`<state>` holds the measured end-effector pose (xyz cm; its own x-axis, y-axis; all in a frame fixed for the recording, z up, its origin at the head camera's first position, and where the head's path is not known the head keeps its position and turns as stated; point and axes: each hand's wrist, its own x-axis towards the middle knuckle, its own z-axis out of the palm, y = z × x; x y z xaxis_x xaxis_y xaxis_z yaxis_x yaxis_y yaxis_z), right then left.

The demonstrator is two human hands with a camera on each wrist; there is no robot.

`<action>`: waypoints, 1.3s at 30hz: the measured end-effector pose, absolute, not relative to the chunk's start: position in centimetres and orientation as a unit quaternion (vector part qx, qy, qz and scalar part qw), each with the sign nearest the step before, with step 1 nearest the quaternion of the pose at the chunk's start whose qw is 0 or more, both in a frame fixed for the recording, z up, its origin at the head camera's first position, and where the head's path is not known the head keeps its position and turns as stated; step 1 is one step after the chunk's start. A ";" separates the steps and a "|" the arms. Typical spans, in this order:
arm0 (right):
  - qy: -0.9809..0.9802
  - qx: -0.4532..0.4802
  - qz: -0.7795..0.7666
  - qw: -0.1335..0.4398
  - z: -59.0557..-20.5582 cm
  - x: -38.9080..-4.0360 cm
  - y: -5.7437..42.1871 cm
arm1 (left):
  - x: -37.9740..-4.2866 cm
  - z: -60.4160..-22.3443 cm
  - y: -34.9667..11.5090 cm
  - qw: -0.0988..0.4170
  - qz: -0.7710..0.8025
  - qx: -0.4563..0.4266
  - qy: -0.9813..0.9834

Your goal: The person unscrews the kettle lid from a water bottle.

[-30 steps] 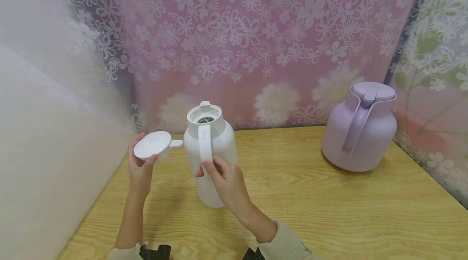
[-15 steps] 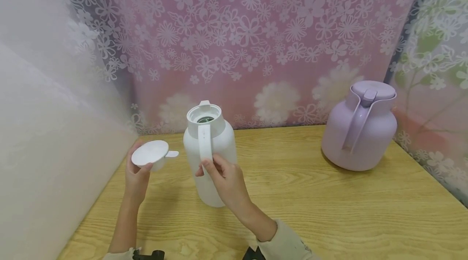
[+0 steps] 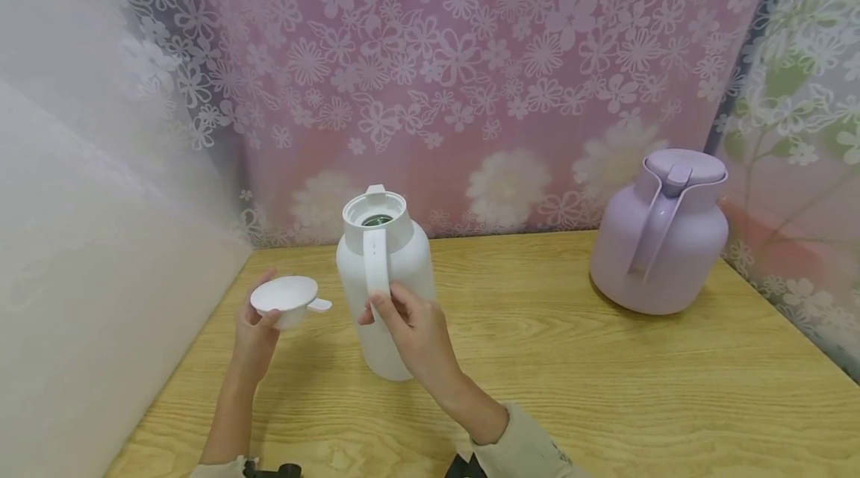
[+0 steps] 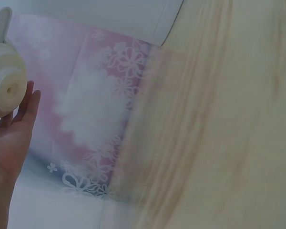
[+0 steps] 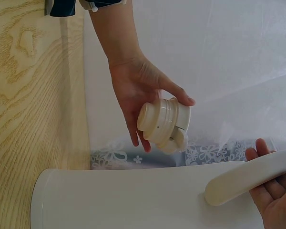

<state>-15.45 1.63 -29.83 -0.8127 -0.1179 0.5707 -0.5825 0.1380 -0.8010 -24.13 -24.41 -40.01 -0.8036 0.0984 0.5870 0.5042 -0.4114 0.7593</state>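
A white thermos jug [image 3: 415, 261] stands upright on the table with its mouth uncovered. My right hand [image 3: 423, 332] grips the lower part of its handle [image 3: 376, 261], thumb on the near side. To the left of the jug, my left hand [image 3: 255, 347] holds the white lid [image 3: 285, 294] in the air by its rim, its tab pointing right. In the left wrist view the lid's stepped underside [image 4: 9, 81] shows at the left edge. From the right wrist, the lid [image 5: 166, 125] appears between the left thumb and fingers, apart from the jug [image 5: 124, 195].
A lilac jug [image 3: 661, 246] with its lid on stands at the right back of the wood-grain table [image 3: 571, 388]. Behind the table hangs a pink flowered curtain [image 3: 437, 89]. A pale wall [image 3: 121, 239] rises close to the left hand.
My left hand has lowered with the lid, first slightly left, then back right. The right hand keeps its grip on the handle, and the jug has stayed in place.
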 end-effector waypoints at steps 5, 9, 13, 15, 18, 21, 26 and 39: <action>-0.729 0.238 0.613 0.191 -29.9 -15.5 1.6 | -24.5 -40.8 -24.5 0.106 -0.808 -0.298 -0.497; -0.728 0.239 0.613 0.192 -29.9 -15.5 1.6 | -24.4 -41.1 -24.6 0.099 -0.808 -0.267 -0.516; -0.728 0.240 0.612 0.192 -30.0 -15.5 1.6 | -24.3 -41.2 -24.6 0.091 -0.808 -0.243 -0.529; -0.729 0.241 0.611 0.193 -30.0 -15.5 1.7 | -24.2 -41.1 -24.6 0.083 -0.811 -0.240 -0.527; -0.729 0.242 0.611 0.193 -30.0 -15.5 1.7 | -24.2 -40.9 -24.6 0.079 -0.802 -0.232 -0.544; -0.729 0.242 0.611 0.193 -30.0 -15.4 1.7 | -24.3 -40.7 -24.4 0.089 -0.770 -0.189 -0.603; -0.729 0.240 0.611 0.193 -30.0 -15.4 1.7 | -24.4 -40.4 -24.0 0.095 -0.675 -0.083 -0.727; -0.731 0.241 0.609 0.192 -30.0 -15.4 1.6 | -24.7 -40.4 -23.4 0.105 -0.620 -0.022 -0.777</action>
<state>-15.36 1.55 -30.00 -0.8099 -0.1190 0.5743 -0.5864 0.1412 -0.7976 -24.69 -23.36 -40.36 -0.9771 -0.0957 0.1899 0.1639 0.2299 0.9593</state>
